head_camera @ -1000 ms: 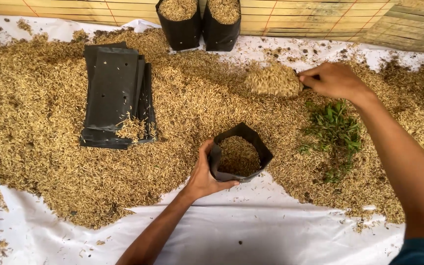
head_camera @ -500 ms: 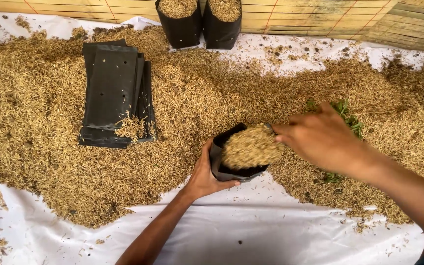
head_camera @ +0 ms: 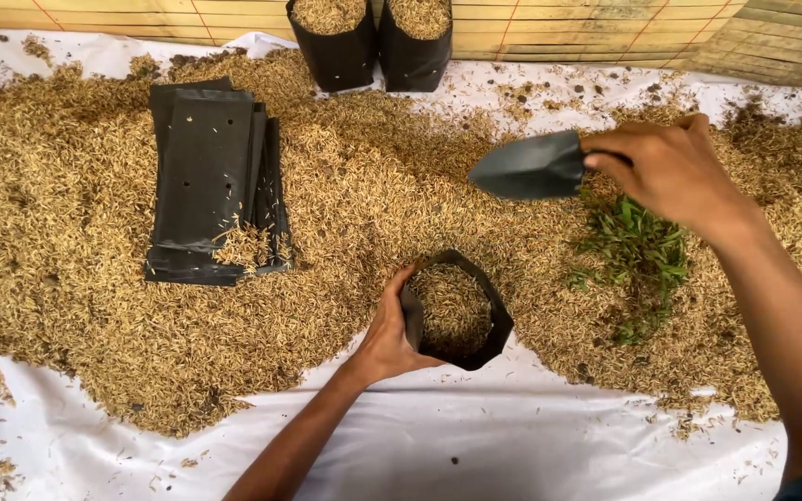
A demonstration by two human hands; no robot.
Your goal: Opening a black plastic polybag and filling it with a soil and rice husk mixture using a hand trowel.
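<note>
Left hand curled around rim of open black grow bag, bag upright, partly filled with husk. Right hand raised, gripping dark scoop above husk pile. Green seedlings lie below right wrist.

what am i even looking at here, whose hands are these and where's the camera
The camera sits on a person's head and looks down, so both bare arms are that person's own. There is no machine.

The left hand grips the rim of a small black grow bag, which stands open and partly filled with husks. The right hand holds a dark scoop above the pile.

A white sheet covers the surface, and a broad heap of golden-brown husks lies on it. On the heap lie a stack of flat empty black bags and a bunch of green seedlings. Two filled black bags stand at the far edge.
</note>
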